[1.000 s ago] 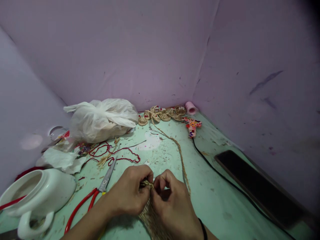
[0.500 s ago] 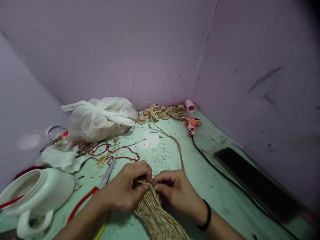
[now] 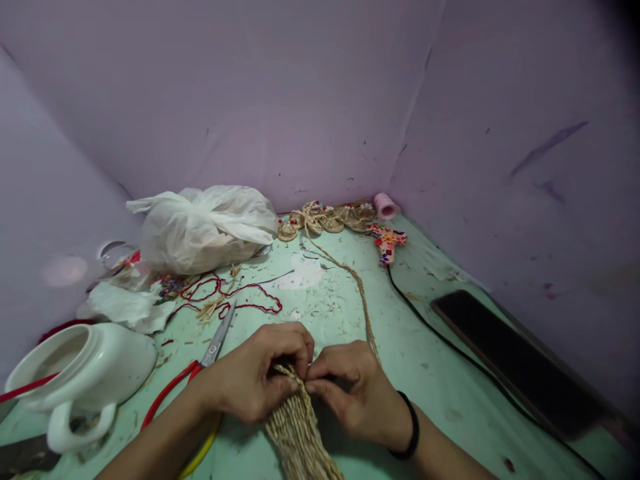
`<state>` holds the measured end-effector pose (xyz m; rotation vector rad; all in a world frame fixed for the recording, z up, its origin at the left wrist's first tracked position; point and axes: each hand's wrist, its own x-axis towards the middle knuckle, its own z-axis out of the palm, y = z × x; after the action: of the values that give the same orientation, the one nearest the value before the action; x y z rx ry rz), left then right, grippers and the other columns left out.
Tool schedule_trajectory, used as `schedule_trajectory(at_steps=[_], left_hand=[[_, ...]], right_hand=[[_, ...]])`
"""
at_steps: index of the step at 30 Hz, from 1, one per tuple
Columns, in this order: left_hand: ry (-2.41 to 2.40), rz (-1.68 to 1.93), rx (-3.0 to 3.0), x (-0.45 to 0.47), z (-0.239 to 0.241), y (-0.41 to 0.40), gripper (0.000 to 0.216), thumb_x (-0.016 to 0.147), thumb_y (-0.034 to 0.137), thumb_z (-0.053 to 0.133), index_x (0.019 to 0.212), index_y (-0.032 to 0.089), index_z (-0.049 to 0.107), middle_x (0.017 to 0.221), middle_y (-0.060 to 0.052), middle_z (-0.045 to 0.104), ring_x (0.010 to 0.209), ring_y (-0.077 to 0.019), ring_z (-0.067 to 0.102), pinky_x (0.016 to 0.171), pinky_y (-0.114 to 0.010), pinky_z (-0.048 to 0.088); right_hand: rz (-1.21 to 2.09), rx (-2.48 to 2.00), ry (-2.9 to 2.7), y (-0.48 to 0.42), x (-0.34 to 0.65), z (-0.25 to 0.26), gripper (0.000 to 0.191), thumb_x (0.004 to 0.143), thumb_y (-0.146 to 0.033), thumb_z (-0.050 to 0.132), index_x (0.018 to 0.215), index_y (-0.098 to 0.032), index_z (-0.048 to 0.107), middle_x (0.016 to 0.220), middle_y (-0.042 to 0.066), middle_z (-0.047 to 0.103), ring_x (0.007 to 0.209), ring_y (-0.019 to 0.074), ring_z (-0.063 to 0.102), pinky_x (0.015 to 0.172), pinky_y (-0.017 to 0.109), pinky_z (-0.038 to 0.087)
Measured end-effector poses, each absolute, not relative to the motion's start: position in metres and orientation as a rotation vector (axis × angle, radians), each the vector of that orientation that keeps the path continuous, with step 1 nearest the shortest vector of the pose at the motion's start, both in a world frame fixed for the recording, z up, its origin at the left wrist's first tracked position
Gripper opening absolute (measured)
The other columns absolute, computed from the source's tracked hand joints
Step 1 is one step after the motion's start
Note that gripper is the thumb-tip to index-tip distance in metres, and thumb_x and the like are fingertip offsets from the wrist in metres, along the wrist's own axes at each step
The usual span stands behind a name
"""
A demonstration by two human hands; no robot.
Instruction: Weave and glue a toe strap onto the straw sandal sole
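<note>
A bundle of twisted straw-coloured cords (image 3: 300, 433) hangs toward me at the bottom middle. My left hand (image 3: 265, 373) is closed around its top end, thumb in front and fingers behind. Wearing a black band at the wrist, my right hand (image 3: 355, 393) pinches at the bundle's upper right edge, its fingertips touching those of the left. What lies between the right fingertips is too small to make out. From behind the right hand a long braided cord (image 3: 364, 300) runs back across the table to several coiled straw pieces with beads (image 3: 333, 220).
Scissors (image 3: 215, 347) with red and yellow handles lie by my left forearm. At left are a white pot (image 3: 120, 360), red yarn (image 3: 257, 287) and a plastic bag (image 3: 210, 233). At right lie a phone (image 3: 515, 363), a black cable (image 3: 450, 347), a patterned glue gun-like object (image 3: 387, 243) and a pink spool (image 3: 386, 207).
The bundle has swung slightly left at its lower end. Both hands keep their hold, with the right fingertips a little closer to the left hand. The view has shifted slightly.
</note>
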<state>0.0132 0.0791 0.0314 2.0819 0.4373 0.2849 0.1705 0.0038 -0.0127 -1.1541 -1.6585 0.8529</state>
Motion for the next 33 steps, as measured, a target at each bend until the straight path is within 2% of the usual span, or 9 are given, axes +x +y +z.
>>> schedule_trajectory(at_steps=[7, 14, 19, 28, 33], left_hand=[[0.444, 0.3, 2.109, 0.012, 0.025, 0.079, 0.006, 0.062, 0.01, 0.048, 0.065, 0.015, 0.049, 0.076, -0.003, 0.052, 0.07, -0.0129, 0.047, 0.064, -0.024, 0.038], [0.495, 0.261, 2.145, 0.01, 0.017, 0.084, 0.003, 0.062, 0.014, 0.051, 0.065, 0.015, 0.052, 0.068, -0.001, 0.051, 0.064, -0.0123, 0.045, 0.06, -0.024, 0.036], [0.484, 0.265, 2.149, 0.009, 0.015, 0.084, 0.003, 0.063, 0.017, 0.052, 0.066, 0.015, 0.052, 0.068, -0.001, 0.052, 0.062, -0.0115, 0.045, 0.058, -0.024, 0.035], [0.531, 0.26, 2.143, 0.008, 0.012, 0.079, 0.003, 0.063, 0.017, 0.053, 0.064, 0.015, 0.05, 0.066, 0.0, 0.051, 0.06, -0.0111, 0.044, 0.055, -0.023, 0.034], [0.569, 0.242, 2.145, 0.005, 0.009, 0.079, 0.006, 0.061, 0.015, 0.051, 0.067, 0.015, 0.051, 0.067, -0.001, 0.053, 0.061, -0.0114, 0.045, 0.057, -0.023, 0.035]], right_hand=[[0.8, -1.175, -1.726, -0.002, 0.167, -0.013, 0.013, 0.07, -0.01, 0.051, 0.064, -0.016, 0.061, 0.056, 0.0, 0.059, 0.052, 0.0109, 0.054, 0.053, 0.02, 0.039], [0.612, -1.104, -1.789, 0.0, 0.167, -0.019, 0.011, 0.069, -0.012, 0.049, 0.062, -0.017, 0.057, 0.05, -0.002, 0.054, 0.043, 0.0087, 0.045, 0.045, 0.019, 0.034], [0.669, -1.012, -1.815, 0.003, 0.168, -0.024, 0.012, 0.073, -0.013, 0.047, 0.067, -0.016, 0.057, 0.051, -0.001, 0.055, 0.044, 0.0084, 0.045, 0.044, 0.018, 0.034], [0.647, -1.071, -1.805, -0.004, 0.163, -0.027, 0.008, 0.071, -0.013, 0.047, 0.065, -0.015, 0.051, 0.052, -0.003, 0.047, 0.045, 0.0072, 0.042, 0.046, 0.019, 0.031], [0.738, -1.101, -1.774, -0.003, 0.162, -0.028, 0.008, 0.069, -0.012, 0.048, 0.062, -0.016, 0.047, 0.05, -0.006, 0.041, 0.043, 0.0056, 0.037, 0.044, 0.017, 0.029]])
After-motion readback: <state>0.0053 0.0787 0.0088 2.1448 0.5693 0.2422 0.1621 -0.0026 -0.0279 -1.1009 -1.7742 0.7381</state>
